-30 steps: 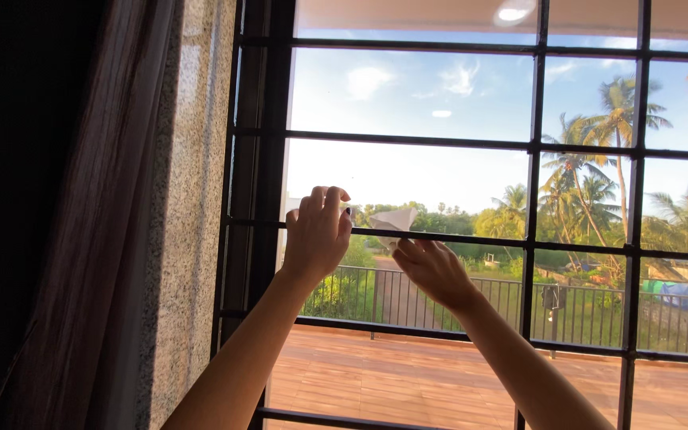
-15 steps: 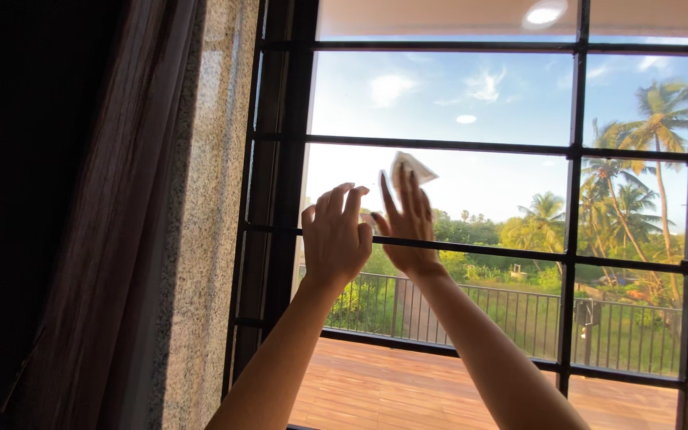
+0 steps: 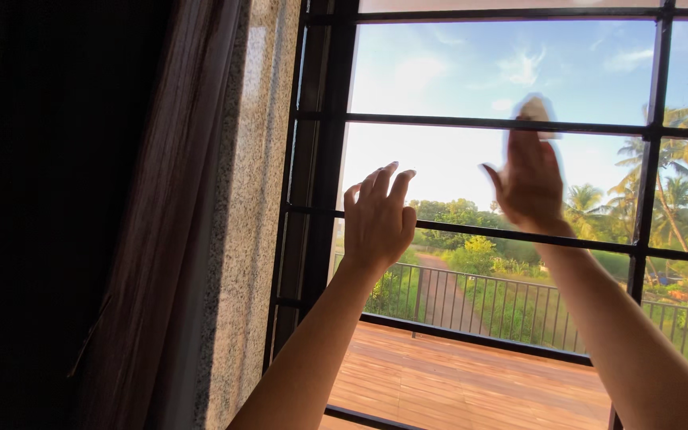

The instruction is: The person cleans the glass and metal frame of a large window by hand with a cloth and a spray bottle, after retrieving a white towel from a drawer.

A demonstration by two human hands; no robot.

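My right hand (image 3: 531, 185) is raised flat against the window glass (image 3: 439, 163), pressing a small white cloth (image 3: 537, 108) that pokes out above the fingertips; both are blurred by motion. My left hand (image 3: 380, 223) is held up with its fingers spread, at or near the glass, level with a horizontal black bar of the window grille (image 3: 455, 122). It holds nothing. Both forearms reach up from the bottom of the view, and both hands look to be beyond the grille, right at the pane.
A speckled stone window jamb (image 3: 252, 207) and a dark curtain (image 3: 153, 239) stand at the left. Beyond the glass lie a wooden deck (image 3: 455, 382), a black railing (image 3: 503, 306), palm trees and sky.
My right hand has swept with the cloth up and to the right across the glass. My left hand has opened its fingers and stayed near the same bar. The view has shifted left.
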